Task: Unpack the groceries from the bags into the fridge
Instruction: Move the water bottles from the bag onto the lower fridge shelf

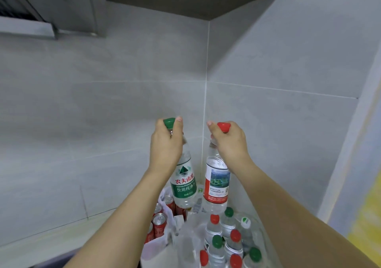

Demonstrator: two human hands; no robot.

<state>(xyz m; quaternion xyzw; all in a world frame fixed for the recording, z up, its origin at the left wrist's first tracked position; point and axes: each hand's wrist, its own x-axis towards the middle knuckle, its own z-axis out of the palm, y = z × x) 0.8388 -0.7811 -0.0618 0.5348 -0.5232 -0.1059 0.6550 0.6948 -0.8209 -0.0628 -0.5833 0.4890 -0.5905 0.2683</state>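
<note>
Fingers [165, 136] of the left hand [166, 146] grip a green-capped water bottle [184, 182] by its neck; the right hand [229, 142] clasps a red-capped bottle [216, 185] likewise, both hanging below.

Left hand [166, 144] is gripping the green-capped bottle [184, 180] by its neck, frame centre. Right hand [231, 142] is gripping the red-capped bottle [216, 185] alongside. Both are hanging above bagged bottles [224, 241] and red cans [159, 220], lower centre.

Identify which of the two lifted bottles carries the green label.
The green-capped bottle in the left hand; the right hand's red-capped bottle has a red-and-white label.
</note>
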